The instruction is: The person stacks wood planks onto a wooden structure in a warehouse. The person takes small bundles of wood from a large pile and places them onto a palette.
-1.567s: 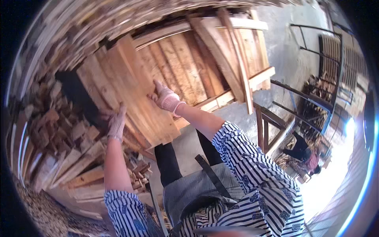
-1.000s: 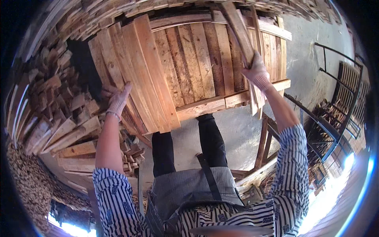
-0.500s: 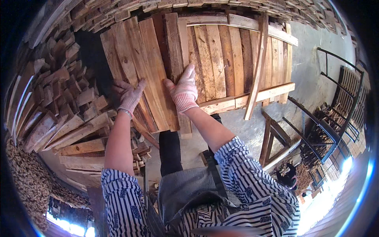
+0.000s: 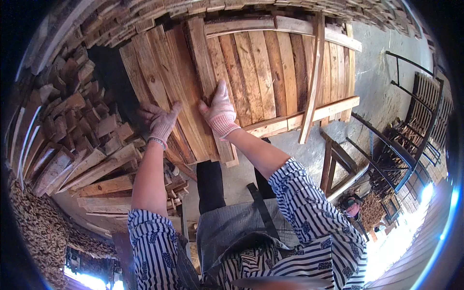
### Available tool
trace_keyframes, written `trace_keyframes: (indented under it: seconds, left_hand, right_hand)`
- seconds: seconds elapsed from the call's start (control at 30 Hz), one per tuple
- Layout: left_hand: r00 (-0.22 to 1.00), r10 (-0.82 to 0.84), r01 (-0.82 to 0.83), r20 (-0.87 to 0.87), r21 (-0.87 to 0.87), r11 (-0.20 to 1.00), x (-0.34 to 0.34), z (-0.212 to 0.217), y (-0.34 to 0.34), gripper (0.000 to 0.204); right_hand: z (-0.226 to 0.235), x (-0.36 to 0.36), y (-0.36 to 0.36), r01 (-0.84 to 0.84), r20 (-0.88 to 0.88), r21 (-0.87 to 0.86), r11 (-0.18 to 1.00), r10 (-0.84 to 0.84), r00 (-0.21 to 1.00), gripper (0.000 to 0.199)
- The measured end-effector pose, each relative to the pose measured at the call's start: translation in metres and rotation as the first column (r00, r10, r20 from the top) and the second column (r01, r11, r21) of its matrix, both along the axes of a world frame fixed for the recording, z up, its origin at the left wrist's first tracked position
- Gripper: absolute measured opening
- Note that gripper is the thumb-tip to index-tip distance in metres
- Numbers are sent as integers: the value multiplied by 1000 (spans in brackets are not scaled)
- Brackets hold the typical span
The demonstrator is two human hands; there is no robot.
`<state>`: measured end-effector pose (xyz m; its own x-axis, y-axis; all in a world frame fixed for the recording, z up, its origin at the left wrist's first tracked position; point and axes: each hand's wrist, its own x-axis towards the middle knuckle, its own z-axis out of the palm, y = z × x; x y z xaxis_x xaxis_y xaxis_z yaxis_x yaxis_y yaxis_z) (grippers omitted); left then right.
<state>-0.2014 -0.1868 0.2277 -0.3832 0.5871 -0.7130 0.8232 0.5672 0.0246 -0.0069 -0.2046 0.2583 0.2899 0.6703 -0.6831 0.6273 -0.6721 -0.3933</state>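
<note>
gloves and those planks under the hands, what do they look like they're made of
Gloves: the left hand and right hand wear what looks like knitted fabric, pale pinkish, with a ribbed cuff on the right one.

Planks: bare sawn wood, seemingly unpainted and rough, with visible grain, knots and uneven tan to reddish tones.

Rack at right: probably dark metal, judging by its thin dark bars.

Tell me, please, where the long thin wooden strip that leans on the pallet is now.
In the head view, the thin strip stands almost upright at the right of the pallet, crossing its lower rail, well right of the right hand.
</note>
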Motion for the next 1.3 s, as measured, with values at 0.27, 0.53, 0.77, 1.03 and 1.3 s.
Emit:
trace_keyframes:
  seconds: [0.27, 0.53, 0.77, 1.03, 1.3]
  left_hand:
    - [988, 42, -39, 150, -20, 999, -22, 5, -8, 146]
    - [985, -116, 120, -130, 18, 993, -44, -26, -21, 145]
    - [988, -119, 129, -97, 96, 987, -32, -39, -11, 143]
    - [920, 167, -295, 354, 344, 891, 12, 80, -27, 83]
    - [786, 247, -537, 566, 429, 726, 63, 164, -240, 55]
  right_hand:
    - [-14, 102, -11, 56, -158, 194, 980, -25, 987, 77]
    - [-9, 108, -5, -209, 84, 215, 954, 195, 977, 61]
    - [3, 331, -52, 6, 583, -259, 966, 151, 798, 105]
    - [58, 192, -102, 150, -154, 363, 920, -99, 983, 89]
    - [85, 54, -140, -157, -162, 507, 847, 273, 948, 85]
